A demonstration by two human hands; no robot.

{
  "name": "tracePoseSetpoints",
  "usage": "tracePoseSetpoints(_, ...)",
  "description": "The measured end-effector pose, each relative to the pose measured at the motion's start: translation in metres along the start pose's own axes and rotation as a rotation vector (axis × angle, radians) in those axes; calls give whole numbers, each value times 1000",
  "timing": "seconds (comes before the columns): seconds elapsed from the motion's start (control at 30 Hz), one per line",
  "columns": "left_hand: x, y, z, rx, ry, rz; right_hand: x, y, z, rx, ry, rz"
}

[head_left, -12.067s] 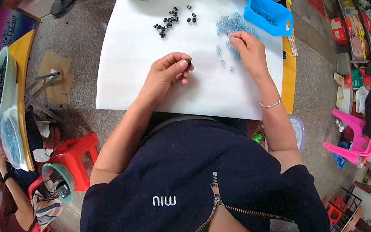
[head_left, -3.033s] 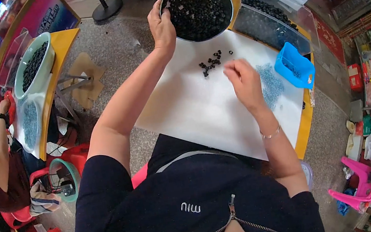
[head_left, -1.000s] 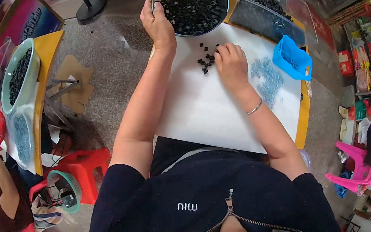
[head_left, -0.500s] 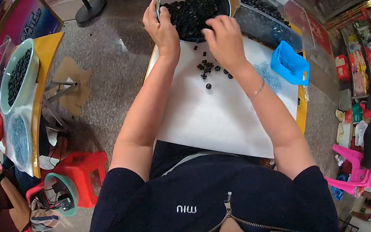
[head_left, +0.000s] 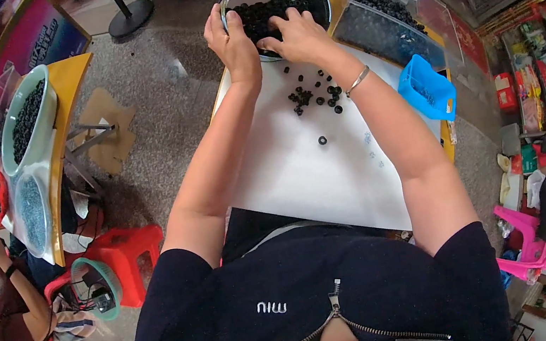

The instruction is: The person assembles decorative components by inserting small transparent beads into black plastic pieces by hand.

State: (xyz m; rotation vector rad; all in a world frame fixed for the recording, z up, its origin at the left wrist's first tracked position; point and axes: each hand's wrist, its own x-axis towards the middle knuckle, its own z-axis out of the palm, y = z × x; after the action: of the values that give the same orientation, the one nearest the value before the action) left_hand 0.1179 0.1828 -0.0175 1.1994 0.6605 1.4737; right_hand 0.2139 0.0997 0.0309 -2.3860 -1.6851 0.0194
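Observation:
A shiny metal bowl [head_left: 325,1] sits at the far end of the white-covered table, tipped toward me, with a pile of small black round parts [head_left: 256,17] in it. My left hand [head_left: 236,48] grips its left rim, thumb on the inside and fingers round the outside. Over the near right rim reaches my right hand [head_left: 300,36], its fingers apart and their tips among the black parts. Loose black parts [head_left: 301,98] lie scattered on the white sheet [head_left: 286,161] below the bowl, and a single black ring [head_left: 322,140] rests nearer to me.
Right of my right forearm stands a blue plastic basket [head_left: 434,84]. A clear bin [head_left: 378,25] of black parts is beyond it. At the left, another table holds a pale green basin [head_left: 49,109] and a tray of bluish pieces [head_left: 31,209]; a person's arm [head_left: 28,291] is beside it, near a red stool [head_left: 130,254].
My right hand has moved left and deeper into the bowl. The black pile has shifted, baring more of the metal at the far side. One black ring now lies closer to me on the sheet.

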Motion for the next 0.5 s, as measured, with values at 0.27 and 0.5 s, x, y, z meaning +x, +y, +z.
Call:
tracePoseSetpoints(0.27,7,-10,0,41,2,-3,11,-5,-3,74,-143,75)
tracePoseSetpoints(0.5,17,-24,-5,25,24,-61,34,3,16,162,-19,1)
